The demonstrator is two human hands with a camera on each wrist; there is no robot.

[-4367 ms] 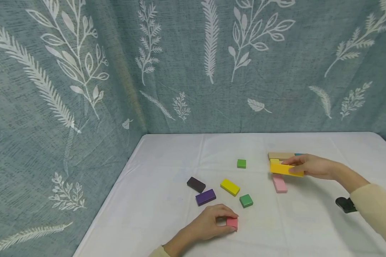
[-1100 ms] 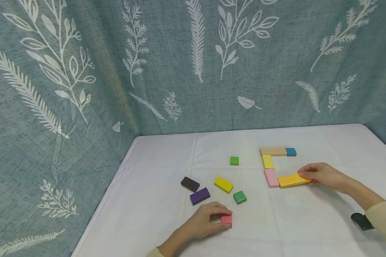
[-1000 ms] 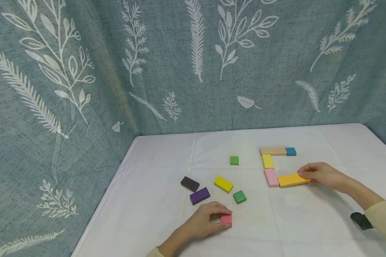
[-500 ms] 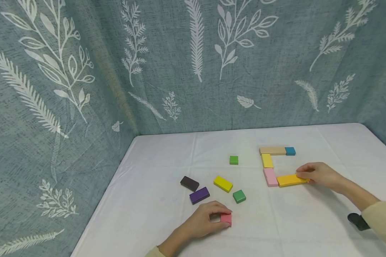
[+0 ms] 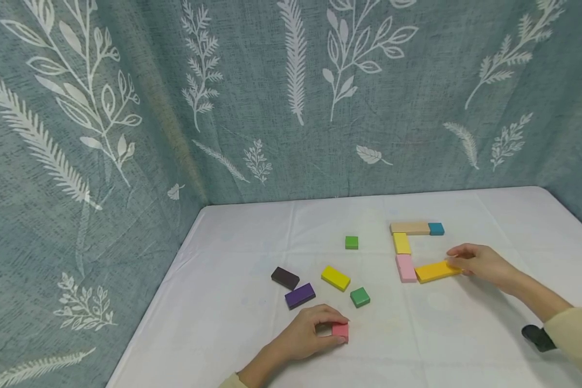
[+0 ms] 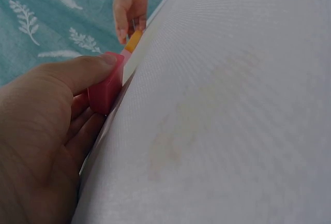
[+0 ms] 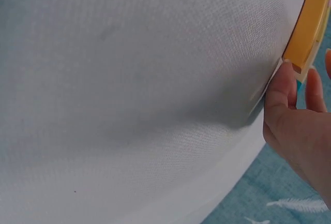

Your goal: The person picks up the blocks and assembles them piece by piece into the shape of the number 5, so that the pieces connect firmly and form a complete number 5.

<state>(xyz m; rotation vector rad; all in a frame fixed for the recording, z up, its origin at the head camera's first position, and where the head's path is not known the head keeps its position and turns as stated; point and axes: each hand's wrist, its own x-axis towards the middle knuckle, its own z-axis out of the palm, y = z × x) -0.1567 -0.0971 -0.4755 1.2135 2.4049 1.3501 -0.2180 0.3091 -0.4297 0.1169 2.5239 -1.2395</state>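
Left hand: thumb and fingers curved, the gap closed to the width of the block; the left hand (image 5: pixel 307 333) pinches the red block.
Red block: short, square-edged, matt; the red block (image 5: pixel 340 332) is at the near part of the tablecloth. Contact with the cloth is unclear.
Right hand: fingers bent and partly spread; the right hand (image 5: pixel 480 264) touches the end of the orange block with the thumb. Whether it grips cannot be told.
Orange block: long flat bar, smooth faces; the orange block (image 5: pixel 434 271) lies slightly slanted, its left end against the pink block.
Pink block: the oblong pink block (image 5: pixel 406 268) lies end to end with the upper yellow block (image 5: pixel 401 243).
Top row: wood-coloured tan block (image 5: pixel 409 229), with a short blue block (image 5: pixel 436 229) at its right end.
Loose blocks: oblong brown block (image 5: pixel 285 278), purple block (image 5: pixel 300 296) and lone yellow block (image 5: pixel 335 278); squarish light green block (image 5: pixel 351 242) and dark green block (image 5: pixel 360 297).
Tablecloth: white tablecloth (image 5: pixel 213 323), fine weave, fold creases, faint yellowish stain in the left wrist view.
Curtain: mottled grey-green curtain (image 5: pixel 271 97), white leaf and frond prints.
Sleeve: cream sleeve (image 5: pixel 574 337) on the right arm, partly covering a rounded black object (image 5: pixel 537 338).
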